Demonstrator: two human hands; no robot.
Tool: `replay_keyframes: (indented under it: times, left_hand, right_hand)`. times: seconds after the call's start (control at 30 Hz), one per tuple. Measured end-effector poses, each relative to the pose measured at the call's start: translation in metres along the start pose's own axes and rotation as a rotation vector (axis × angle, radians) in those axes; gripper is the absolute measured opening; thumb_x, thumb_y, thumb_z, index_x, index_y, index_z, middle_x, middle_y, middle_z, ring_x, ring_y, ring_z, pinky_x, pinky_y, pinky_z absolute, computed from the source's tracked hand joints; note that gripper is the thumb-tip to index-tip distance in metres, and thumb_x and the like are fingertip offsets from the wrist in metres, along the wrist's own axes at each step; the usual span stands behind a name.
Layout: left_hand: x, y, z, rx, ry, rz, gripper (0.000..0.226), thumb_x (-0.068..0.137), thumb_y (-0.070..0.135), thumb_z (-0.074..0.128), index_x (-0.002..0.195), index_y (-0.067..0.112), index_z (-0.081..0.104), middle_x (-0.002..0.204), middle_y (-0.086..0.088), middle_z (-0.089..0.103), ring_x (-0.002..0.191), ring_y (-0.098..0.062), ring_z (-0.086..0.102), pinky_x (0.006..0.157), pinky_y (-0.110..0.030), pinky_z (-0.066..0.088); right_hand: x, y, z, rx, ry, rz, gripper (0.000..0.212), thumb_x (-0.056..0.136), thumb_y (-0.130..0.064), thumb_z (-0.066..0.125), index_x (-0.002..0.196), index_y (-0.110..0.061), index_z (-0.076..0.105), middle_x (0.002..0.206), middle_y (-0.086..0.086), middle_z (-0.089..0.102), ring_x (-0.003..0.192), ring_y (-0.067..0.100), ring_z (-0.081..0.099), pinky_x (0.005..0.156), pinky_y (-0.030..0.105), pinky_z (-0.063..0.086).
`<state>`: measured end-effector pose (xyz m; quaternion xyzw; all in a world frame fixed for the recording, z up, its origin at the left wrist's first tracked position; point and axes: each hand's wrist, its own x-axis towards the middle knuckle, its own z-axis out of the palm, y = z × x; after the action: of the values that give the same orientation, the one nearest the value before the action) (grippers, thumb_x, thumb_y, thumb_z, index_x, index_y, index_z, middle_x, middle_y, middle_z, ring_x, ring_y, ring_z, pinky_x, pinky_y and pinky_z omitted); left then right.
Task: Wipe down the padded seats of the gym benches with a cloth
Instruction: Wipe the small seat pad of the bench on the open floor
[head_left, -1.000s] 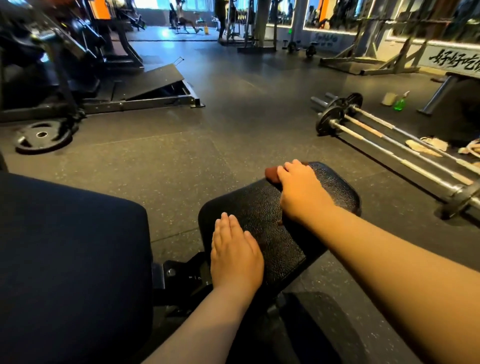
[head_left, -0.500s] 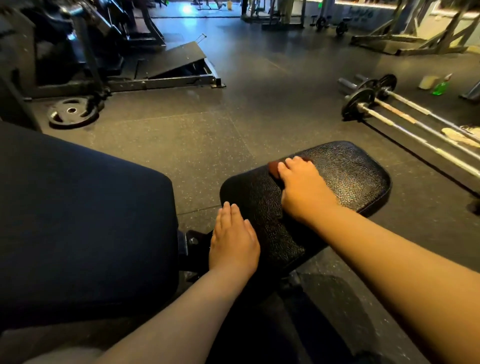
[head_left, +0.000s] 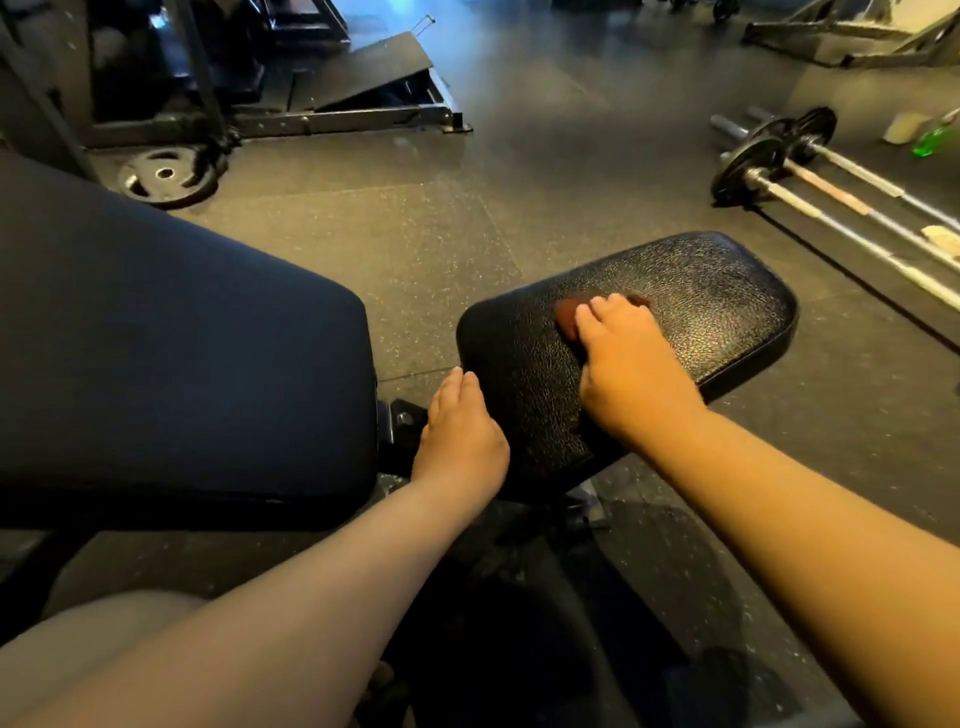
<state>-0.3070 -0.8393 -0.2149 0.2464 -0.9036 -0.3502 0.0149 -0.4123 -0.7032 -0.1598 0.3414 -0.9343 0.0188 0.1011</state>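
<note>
A black textured seat pad (head_left: 717, 306) sits in the middle of the view, angled to the right. My right hand (head_left: 631, 371) lies palm down on it and presses a small reddish-brown cloth (head_left: 567, 318) against the pad; most of the cloth is hidden under the fingers. My left hand (head_left: 460, 434) rests flat with straight fingers on the pad's near left edge, holding nothing. The long dark back pad (head_left: 171, 353) of the same bench fills the left side.
Barbells with black plates (head_left: 753, 161) lie on the rubber floor at the right, with a green bottle (head_left: 935, 141) beyond them. A loose weight plate (head_left: 165, 175) and a machine frame with a slanted footplate (head_left: 363, 78) stand at the back left.
My right hand has slid the cloth back along the seat pad, from its far end toward the middle. The camera has tilted down and closer. My left hand stays on the pad's near edge.
</note>
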Motion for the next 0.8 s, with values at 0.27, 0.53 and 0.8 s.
replay_keyframes:
  times: [0.27,0.53,0.8]
  left_hand:
    - [-0.012,-0.001,0.004,0.06,-0.025,0.012,0.057,0.105,0.018,0.036,0.158,0.012,0.016,0.166,-0.005,0.009,0.152,-0.025,0.011,0.123,-0.045,0.019]
    - [-0.016,-0.006,0.003,0.041,-0.04,0.029,0.057,0.104,0.013,0.035,0.158,0.01,0.017,0.166,-0.005,0.009,0.152,-0.024,0.009,0.123,-0.045,0.017]
    - [-0.018,-0.003,0.001,-0.014,-0.059,0.009,0.058,0.102,0.011,0.038,0.157,0.01,0.019,0.166,-0.005,0.01,0.152,-0.024,0.012,0.124,-0.044,0.018]
  right_hand:
    - [-0.028,-0.023,0.006,0.145,-0.167,-0.29,0.055,0.09,-0.008,0.052,0.144,-0.004,0.048,0.149,0.016,0.046,0.141,0.033,0.037,0.12,0.039,0.02]
    - [-0.029,-0.024,0.01,0.024,0.053,-0.001,0.049,0.076,-0.021,0.033,0.113,-0.002,0.058,0.113,0.016,0.056,0.106,0.035,0.05,0.093,0.047,0.041]
    - [-0.039,-0.013,0.005,0.137,-0.112,-0.312,0.05,0.085,-0.005,0.055,0.135,-0.002,0.056,0.135,0.017,0.057,0.128,0.035,0.047,0.113,0.045,0.031]
